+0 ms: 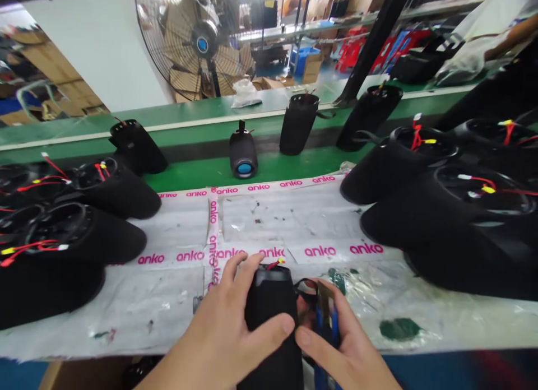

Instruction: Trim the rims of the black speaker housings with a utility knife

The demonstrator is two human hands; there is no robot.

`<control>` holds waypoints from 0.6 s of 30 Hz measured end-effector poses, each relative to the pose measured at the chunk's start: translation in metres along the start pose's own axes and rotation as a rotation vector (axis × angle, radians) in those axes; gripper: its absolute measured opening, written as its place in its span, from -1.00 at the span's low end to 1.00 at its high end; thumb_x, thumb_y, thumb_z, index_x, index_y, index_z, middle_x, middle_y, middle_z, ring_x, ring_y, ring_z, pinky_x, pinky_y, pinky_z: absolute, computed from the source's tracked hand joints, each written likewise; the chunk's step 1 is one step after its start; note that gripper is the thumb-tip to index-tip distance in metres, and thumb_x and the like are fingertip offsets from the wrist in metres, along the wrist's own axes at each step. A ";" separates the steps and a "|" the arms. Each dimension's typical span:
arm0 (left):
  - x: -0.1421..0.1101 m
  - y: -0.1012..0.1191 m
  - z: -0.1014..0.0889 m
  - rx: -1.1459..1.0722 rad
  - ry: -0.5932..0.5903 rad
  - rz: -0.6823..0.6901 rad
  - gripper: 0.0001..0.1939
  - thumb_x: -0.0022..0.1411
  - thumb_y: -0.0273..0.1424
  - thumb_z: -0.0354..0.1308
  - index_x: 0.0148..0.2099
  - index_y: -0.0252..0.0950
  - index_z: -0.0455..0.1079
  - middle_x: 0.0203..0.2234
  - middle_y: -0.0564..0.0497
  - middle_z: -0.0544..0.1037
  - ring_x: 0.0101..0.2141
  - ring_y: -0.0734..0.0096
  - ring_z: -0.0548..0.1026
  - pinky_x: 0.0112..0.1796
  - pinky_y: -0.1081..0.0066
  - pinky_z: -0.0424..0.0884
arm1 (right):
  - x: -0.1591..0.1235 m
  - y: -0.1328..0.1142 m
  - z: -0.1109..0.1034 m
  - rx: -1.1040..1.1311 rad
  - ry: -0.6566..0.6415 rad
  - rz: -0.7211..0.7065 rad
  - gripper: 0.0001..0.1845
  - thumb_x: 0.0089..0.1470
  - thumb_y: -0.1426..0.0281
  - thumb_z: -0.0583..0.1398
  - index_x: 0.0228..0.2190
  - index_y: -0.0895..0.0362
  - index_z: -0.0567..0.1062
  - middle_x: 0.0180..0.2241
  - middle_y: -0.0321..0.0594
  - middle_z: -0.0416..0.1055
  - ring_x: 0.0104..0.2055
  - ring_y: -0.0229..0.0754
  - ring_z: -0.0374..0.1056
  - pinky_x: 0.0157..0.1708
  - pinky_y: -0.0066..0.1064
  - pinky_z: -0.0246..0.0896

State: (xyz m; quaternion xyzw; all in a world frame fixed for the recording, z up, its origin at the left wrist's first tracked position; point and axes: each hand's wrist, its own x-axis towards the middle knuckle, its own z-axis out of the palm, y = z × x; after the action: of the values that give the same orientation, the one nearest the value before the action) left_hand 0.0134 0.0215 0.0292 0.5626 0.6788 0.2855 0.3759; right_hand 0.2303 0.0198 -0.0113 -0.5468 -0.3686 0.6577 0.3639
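Observation:
My left hand (225, 328) wraps around a black cylindrical speaker body (269, 300) lying lengthwise at the near edge of the bench, red and yellow wires poking from its far end. My right hand (336, 345) sits against the speaker's right side and grips a blue-handled tool (327, 317) with a thin blade pointing up. A black strap loops between the speaker and the tool.
Piles of black speaker shells with red wires lie left (84, 233) and right (441, 210) on the taped white work mat (286, 222). Behind, a green conveyor (202, 171) carries more speakers, one with a blue end (242, 154). A large fan (202, 42) stands beyond; a person's arm (508, 34) is far right.

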 end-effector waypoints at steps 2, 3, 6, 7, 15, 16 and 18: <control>-0.002 0.001 -0.001 0.002 -0.060 0.028 -0.14 0.16 -0.03 0.44 0.46 -0.02 0.39 0.39 -0.23 0.47 0.26 -0.50 0.52 0.22 -0.41 0.45 | 0.003 -0.001 -0.001 0.001 -0.017 0.051 -0.12 -0.01 -0.13 0.52 0.20 -0.09 0.40 -0.12 -0.24 0.55 -0.27 -0.15 0.38 -0.30 -0.32 0.28; -0.004 0.001 -0.001 -0.002 -0.079 0.040 -0.13 0.17 -0.07 0.44 0.49 -0.01 0.35 0.39 -0.21 0.48 0.26 -0.48 0.53 0.23 -0.38 0.47 | 0.003 -0.001 -0.003 0.008 -0.029 0.071 -0.09 0.00 -0.13 0.52 0.24 -0.09 0.38 -0.11 -0.24 0.55 -0.33 -0.20 0.34 -0.36 -0.35 0.23; -0.005 0.001 -0.003 -0.003 -0.080 0.086 -0.14 0.16 -0.12 0.48 0.47 0.01 0.36 0.32 -0.16 0.55 0.20 -0.38 0.59 0.20 -0.30 0.52 | 0.003 0.000 -0.012 0.040 -0.064 0.113 -0.01 0.01 -0.14 0.50 0.32 -0.08 0.32 -0.18 -0.27 0.54 -0.43 -0.27 0.26 -0.45 -0.37 0.15; -0.004 0.001 -0.003 -0.002 -0.086 0.108 -0.17 0.15 -0.12 0.50 0.44 0.03 0.40 0.29 -0.15 0.58 0.17 -0.34 0.61 0.18 -0.26 0.55 | 0.002 0.000 -0.015 0.047 -0.068 0.123 0.01 0.01 -0.14 0.51 0.34 -0.08 0.30 -0.20 -0.28 0.53 -0.44 -0.27 0.26 -0.45 -0.37 0.15; 0.008 -0.003 0.007 0.009 -0.114 0.257 -0.22 0.13 0.00 0.56 0.35 0.06 0.47 0.27 -0.13 0.58 0.16 -0.23 0.61 0.13 -0.06 0.61 | -0.004 -0.003 -0.026 -0.003 -0.035 0.144 0.06 0.08 -0.14 0.47 0.41 -0.11 0.21 -0.19 -0.30 0.50 -0.46 -0.28 0.31 -0.44 -0.35 0.24; 0.008 -0.003 0.009 0.013 -0.115 0.278 -0.23 0.14 -0.03 0.56 0.35 0.06 0.46 0.27 -0.13 0.57 0.19 -0.23 0.59 0.16 -0.07 0.59 | -0.006 -0.002 -0.027 -0.026 -0.029 0.137 0.05 0.09 -0.14 0.46 0.42 -0.11 0.20 -0.20 -0.31 0.51 -0.46 -0.28 0.31 -0.43 -0.35 0.26; 0.009 -0.002 0.014 -0.007 -0.100 0.334 -0.29 0.16 -0.14 0.55 0.32 0.04 0.46 0.28 -0.12 0.55 0.25 -0.25 0.53 0.25 -0.12 0.50 | -0.011 0.001 -0.033 -0.068 -0.005 0.127 0.01 0.15 -0.14 0.43 0.42 -0.11 0.18 -0.18 -0.30 0.52 -0.42 -0.25 0.34 -0.41 -0.36 0.29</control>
State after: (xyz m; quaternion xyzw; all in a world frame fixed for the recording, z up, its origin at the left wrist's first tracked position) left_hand 0.0230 0.0294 0.0176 0.6798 0.5552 0.3179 0.3584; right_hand 0.2643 0.0125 -0.0111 -0.5795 -0.3563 0.6680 0.3015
